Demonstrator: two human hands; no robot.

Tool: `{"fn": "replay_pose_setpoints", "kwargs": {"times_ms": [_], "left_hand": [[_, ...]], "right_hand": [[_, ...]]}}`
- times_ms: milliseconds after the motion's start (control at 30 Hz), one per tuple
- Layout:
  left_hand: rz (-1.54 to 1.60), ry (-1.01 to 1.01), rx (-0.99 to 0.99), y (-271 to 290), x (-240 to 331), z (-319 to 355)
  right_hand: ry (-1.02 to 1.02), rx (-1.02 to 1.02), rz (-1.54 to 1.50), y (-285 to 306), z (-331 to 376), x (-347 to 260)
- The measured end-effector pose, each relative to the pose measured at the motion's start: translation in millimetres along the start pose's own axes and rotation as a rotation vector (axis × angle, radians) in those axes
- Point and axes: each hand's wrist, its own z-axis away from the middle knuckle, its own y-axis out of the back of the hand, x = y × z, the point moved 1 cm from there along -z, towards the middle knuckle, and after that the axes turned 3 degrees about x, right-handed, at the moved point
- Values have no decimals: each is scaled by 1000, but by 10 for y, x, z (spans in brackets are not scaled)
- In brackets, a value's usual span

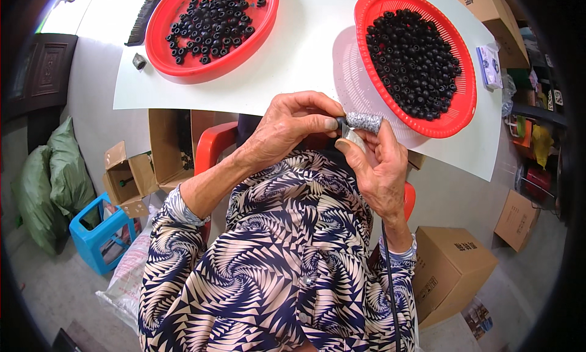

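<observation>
Patterned navy-and-cream shirt (287,260) fills the foreground, w/ a black cord (390,279) running down by the right wrist. Right hand (381,169) is closed round a short grey wrapped-handle tool (364,122), long axis roughly horizontal, tip pointing left. Left hand (287,129) pinches a small black ring-shaped bead (339,121) btwn thumb & forefinger, touching the tool tip. Both hands sit at the white table's near edge (274,99), btwn red round plastic tray (213,28) & red perforated plastic basket (415,62), each holding more beads.

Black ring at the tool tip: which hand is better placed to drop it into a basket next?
Probably the left hand: it pinches the black ring, while the right hand grips the wrapped tool.
</observation>
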Motion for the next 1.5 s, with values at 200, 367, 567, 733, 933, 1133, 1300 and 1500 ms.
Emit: {"fn": "replay_pose_setpoints", "kwargs": {"times_ms": [200, 367, 567, 733, 933, 1133, 1300, 1500], "left_hand": [[-9, 13, 23, -3, 0, -2], [-24, 0, 12, 8, -15, -12], [-25, 1, 14, 4, -13, -6], [-27, -2, 15, 6, -14, -11], [-48, -1, 23, 12, -10, -12], [-59, -2, 25, 21, -20, -18], [-78, -11, 15, 28, -19, -23], [-76, -7, 3, 36, -17, -28]], "right_hand": [[-33, -14, -19, 2, -9, -13], [-40, -8, -19, -1, -9, -8], [-32, -11, -10, 3, -10, -7], [-59, -13, -34, 0, -4, -13], [-44, -19, 14, 5, -6, 27], [-37, -22, -8, 7, -17, 3], [-26, -42, 6, 16, -22, -5], [-39, -46, 9, 16, -16, -3]]}}
